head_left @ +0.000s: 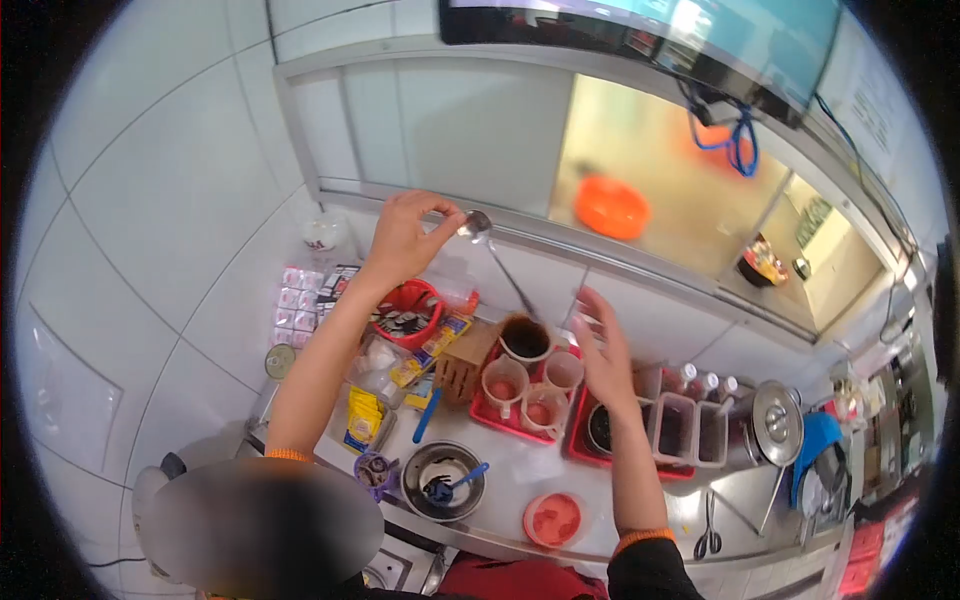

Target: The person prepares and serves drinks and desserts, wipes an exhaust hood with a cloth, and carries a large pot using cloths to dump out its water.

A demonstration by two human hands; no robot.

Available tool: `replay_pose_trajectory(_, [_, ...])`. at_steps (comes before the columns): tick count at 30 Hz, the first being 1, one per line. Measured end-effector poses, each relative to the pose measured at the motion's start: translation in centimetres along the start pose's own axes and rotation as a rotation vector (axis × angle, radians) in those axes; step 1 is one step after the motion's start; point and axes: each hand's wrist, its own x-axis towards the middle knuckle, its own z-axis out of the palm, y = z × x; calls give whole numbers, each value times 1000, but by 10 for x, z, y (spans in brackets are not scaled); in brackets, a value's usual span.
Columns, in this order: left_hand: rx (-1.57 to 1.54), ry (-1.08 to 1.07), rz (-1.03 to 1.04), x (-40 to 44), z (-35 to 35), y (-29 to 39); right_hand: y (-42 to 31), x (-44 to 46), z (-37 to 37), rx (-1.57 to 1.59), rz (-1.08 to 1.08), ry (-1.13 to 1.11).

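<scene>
My left hand (408, 238) is raised near the window ledge, its fingers closed on the bowl end of a metal spoon (495, 262). The spoon's long handle slants down to the right, toward a cup of dark contents (526, 340). To the right of that cup my right hand (602, 350) hovers with its fingers apart and nothing in it. Below and between the hands, a red tray (483, 407) bears the dark cup and several clear measuring cups (504, 382). A second red tray (580, 438) with containers lies under my right forearm.
A metal bowl (445, 482) with a blue-handled utensil, a red-lidded tub (553, 520) and tongs (708, 530) are on the counter. A red basket (408, 313) stands at the back left, a lidded metal pot (776, 424) at the right. A screen (640, 40) hangs overhead.
</scene>
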Motion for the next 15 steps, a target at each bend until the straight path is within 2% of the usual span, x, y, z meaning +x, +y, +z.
replay_pose_trajectory(1, [-109, -2, -77, 0, 8, 16, -8, 3, 8, 148, 51, 9])
replay_pose_trajectory(3, [-320, -10, -234, -3, 21, 44, -22, 3, -9, 261, 346, -236])
replay_pose_trajectory(4, [-278, -16, -212, -5, 24, 54, -27, 2, -19, 319, 488, -351])
replay_pose_trajectory(5, [-249, -22, -180, -7, 26, 62, -28, -5, -23, 219, 305, -242])
replay_pose_trajectory(8, [-168, -20, -128, -13, 22, 90, -29, -20, -86, 108, 186, 9])
replay_pose_trajectory(10, [47, 106, 38, -18, -1, 101, 3, -13, -156, -274, 82, 422])
replay_pose_trajectory(11, [74, 127, 26, -19, -17, 105, 16, -4, -197, -419, 5, 625])
replay_pose_trajectory(12, [105, 149, 11, -20, -33, 109, 23, 9, -244, -592, 98, 662])
replay_pose_trajectory(13, [128, 201, 12, -22, -49, 112, 39, 24, -283, -746, -44, 776])
replay_pose_trajectory(15, [171, 319, -10, -23, -73, 116, 78, 57, -354, -962, 33, 724])
